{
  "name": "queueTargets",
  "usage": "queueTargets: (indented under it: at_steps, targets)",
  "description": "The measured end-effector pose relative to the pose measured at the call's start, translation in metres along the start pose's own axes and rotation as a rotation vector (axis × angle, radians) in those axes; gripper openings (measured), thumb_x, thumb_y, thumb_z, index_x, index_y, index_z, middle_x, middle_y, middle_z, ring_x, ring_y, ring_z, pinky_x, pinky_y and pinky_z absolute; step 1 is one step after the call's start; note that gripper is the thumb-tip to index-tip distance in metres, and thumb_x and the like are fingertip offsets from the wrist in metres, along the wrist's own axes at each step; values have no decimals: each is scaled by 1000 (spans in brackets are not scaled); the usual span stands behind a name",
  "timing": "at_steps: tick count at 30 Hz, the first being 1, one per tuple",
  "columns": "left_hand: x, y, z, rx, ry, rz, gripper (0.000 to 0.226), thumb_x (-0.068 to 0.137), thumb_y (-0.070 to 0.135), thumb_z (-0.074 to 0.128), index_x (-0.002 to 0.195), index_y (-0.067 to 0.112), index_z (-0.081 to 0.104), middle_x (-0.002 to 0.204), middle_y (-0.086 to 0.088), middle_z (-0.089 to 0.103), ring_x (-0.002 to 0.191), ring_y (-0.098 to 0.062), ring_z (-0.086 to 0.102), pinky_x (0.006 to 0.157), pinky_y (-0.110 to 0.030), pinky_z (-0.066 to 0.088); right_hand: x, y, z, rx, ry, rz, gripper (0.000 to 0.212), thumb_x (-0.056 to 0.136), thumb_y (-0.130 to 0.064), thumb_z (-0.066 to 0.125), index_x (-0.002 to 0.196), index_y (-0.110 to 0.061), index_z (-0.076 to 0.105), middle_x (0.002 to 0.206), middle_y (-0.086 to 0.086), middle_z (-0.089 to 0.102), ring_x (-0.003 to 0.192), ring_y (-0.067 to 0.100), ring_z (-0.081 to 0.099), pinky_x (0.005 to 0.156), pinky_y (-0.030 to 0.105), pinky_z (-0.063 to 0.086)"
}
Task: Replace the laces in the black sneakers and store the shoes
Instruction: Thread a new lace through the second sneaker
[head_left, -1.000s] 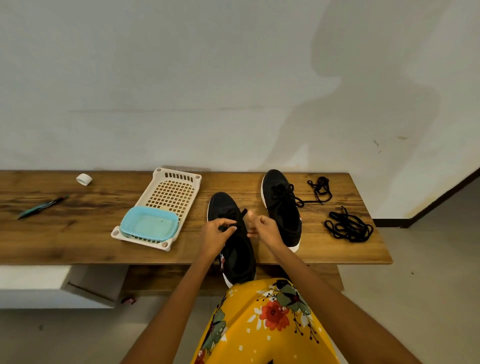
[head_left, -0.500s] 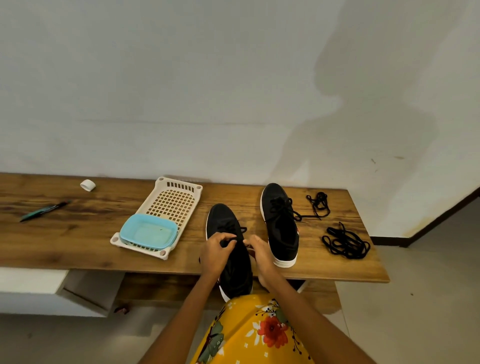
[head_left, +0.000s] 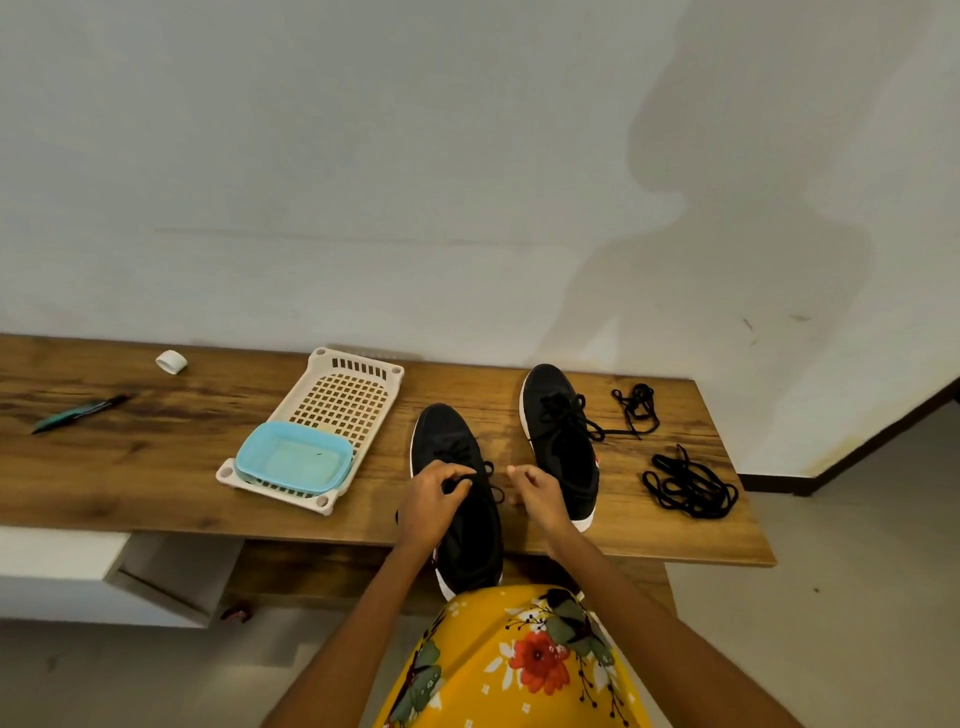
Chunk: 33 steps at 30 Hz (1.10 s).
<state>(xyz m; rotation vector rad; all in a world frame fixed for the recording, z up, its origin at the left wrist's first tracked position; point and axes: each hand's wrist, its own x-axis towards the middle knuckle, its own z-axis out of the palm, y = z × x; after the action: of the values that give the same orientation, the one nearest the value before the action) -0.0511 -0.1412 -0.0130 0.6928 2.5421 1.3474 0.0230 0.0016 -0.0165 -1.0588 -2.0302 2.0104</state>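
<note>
I am mid-lacing the near sneaker (head_left: 457, 499) on the bench (head_left: 156, 467): my left hand (head_left: 434, 499) pinches its lace (head_left: 485, 475), my right hand's (head_left: 537, 493) grip closes on what looks like the other end, and next I judge both ends need pulling snug.

Yellow floral garment (head_left: 519, 665), bare forearms.

I see near sneaker (head_left: 457, 499) overhanging table (head_left: 156, 488) front edge, second sneaker (head_left: 563, 441) right of it, two lace piles (head_left: 688, 486) further right, basket (head_left: 337, 410) left holding container (head_left: 293, 457), pen (head_left: 78, 413) far left.
</note>
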Motion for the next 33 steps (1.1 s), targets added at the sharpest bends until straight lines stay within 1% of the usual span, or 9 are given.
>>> queueTargets:
  at_steps: [5,11,15,17,21,24,28,31,33]
  targets:
    - [2,-1,-3,5,-41,26,16,87,14,64,100,20,72,97,3,64,90,-8,58,71,-7,38,15,-32,-7,-394,-127,-367,25,93,-18,58,116,-14,67,112,0,64,100,8,59,86,14,45]
    - [4,-1,-5,-21,-72,26,17,86,12,64,101,17,72,99,-1,66,91,-10,60,78,-16,44,29,-61,-11,-878,-457,-383,17,92,-18,60,98,-5,70,98,4,69,88,9,58,73,14,41]
    - [7,-1,-6,-45,-97,8,19,86,11,64,103,14,72,100,-4,67,94,-14,61,83,-26,47,31,-50,-2,-739,-329,-324,19,99,-11,43,83,-13,50,89,6,52,87,26,57,74,30,45]
    - [7,-2,-6,-46,-106,-8,19,86,11,64,104,14,71,101,-3,67,94,-13,61,85,-25,47,30,-42,-2,-619,-225,-291,21,100,-11,40,80,-19,41,82,0,48,82,23,57,63,16,45]
    - [8,-3,-6,-58,-114,-35,19,86,13,64,104,14,71,101,-2,66,94,-12,61,86,-27,47,20,-38,-2,-497,-291,-332,9,97,-17,52,99,-12,58,88,-7,56,76,10,59,61,12,45]
    - [8,-4,-4,-55,-117,-47,19,86,13,65,104,15,71,101,-1,66,95,-12,61,87,-28,48,23,-41,-7,-582,-300,-368,15,95,-18,55,82,-14,61,79,-9,56,73,3,55,64,9,42]
    - [8,-4,-5,-66,-119,-42,19,86,13,65,103,15,72,100,-1,66,94,-12,61,86,-30,49,26,-38,-5,-452,-161,-293,14,97,-17,50,90,-12,60,87,-4,58,86,16,60,76,27,52]
    - [9,-4,-5,-56,-127,-34,18,85,13,66,102,16,72,99,-1,66,93,-14,62,85,-30,48,22,-37,-6,-502,-332,-348,26,95,-19,55,117,-10,64,108,-5,61,97,6,57,79,10,45]
    - [10,-6,-5,-43,-133,-27,19,85,13,66,102,17,72,99,-1,67,93,-13,62,85,-31,49,22,-41,-11,-522,-414,-336,24,92,-18,60,111,-6,68,113,-1,62,95,3,57,77,7,44]
